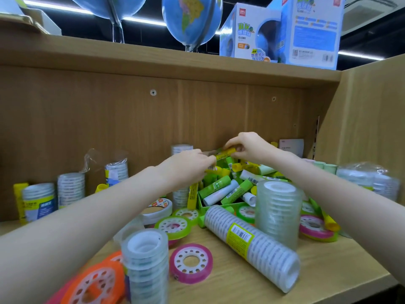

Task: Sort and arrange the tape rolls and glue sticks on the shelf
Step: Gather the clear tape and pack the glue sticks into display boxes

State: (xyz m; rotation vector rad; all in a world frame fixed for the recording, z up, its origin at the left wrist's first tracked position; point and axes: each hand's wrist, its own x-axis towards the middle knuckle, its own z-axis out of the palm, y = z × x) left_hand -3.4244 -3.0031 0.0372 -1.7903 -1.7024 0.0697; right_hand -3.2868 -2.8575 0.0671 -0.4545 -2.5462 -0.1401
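Note:
A yellow glue stick (pixel 225 153) hangs level above a heap of green, white and yellow glue sticks (pixel 228 187) in a green box. My right hand (pixel 247 148) pinches its right end and my left hand (pixel 188 166) grips its left end. Clear tape stacks stand upright at the front (pixel 145 264) and at the centre right (pixel 278 211). One long wrapped stack (pixel 252 244) lies on its side. Loose pink (pixel 190 263), green (pixel 173 226) and orange (pixel 94 281) tape rolls lie flat on the shelf board (pixel 328 270).
Wrapped tape stacks (pixel 71 188) stand along the back left, and more wrapped rolls (pixel 368 181) sit at the right by the side wall (pixel 372 119). Globes (pixel 192 20) and globe boxes (pixel 280 31) stand on the shelf above.

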